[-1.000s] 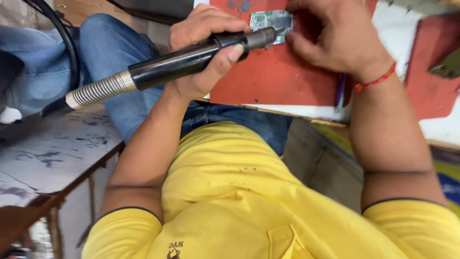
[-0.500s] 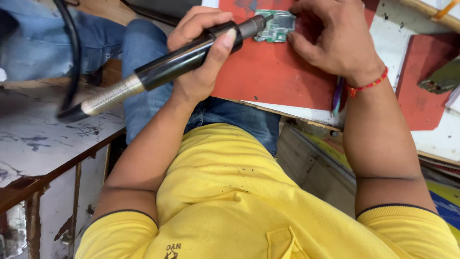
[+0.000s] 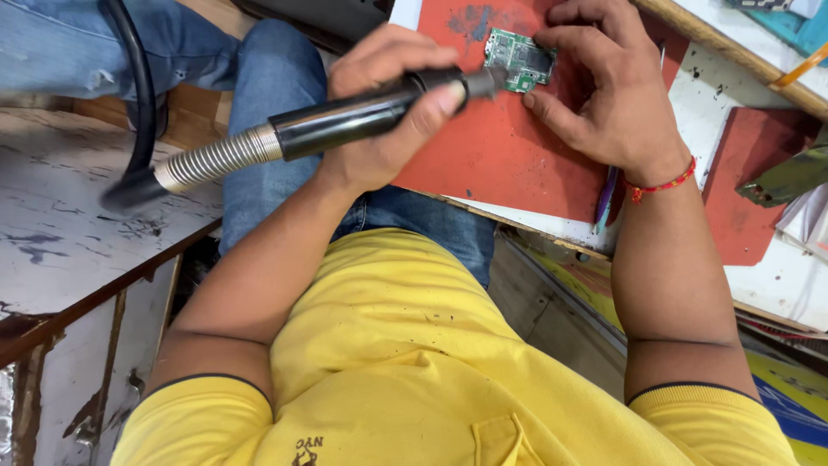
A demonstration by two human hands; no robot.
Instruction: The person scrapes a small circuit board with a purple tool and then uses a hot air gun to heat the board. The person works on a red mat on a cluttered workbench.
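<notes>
My left hand [image 3: 379, 129] is wrapped around a black hot-air tool handle [image 3: 345, 121] with a ribbed metal collar. Its metal nozzle [image 3: 483, 84] points at a small green circuit board [image 3: 516, 59] and is at the board's left edge. The board lies on a red work mat [image 3: 500, 164]. My right hand [image 3: 604, 95], with a red thread at the wrist, rests on the mat, and its fingertips pinch the board's right side and top edge.
A black hose [image 3: 138, 103] runs from the tool over a worn white bench [image 3: 60, 242] at left. A blue pen [image 3: 604, 203] lies at the mat's near edge. A second red mat [image 3: 750, 207] sits right. Jeans-clad knees [image 3: 276, 78] are below the desk.
The view has shifted, so hands and board sit lower in the frame. The nozzle stays at the board's left edge and my right hand keeps its hold.
</notes>
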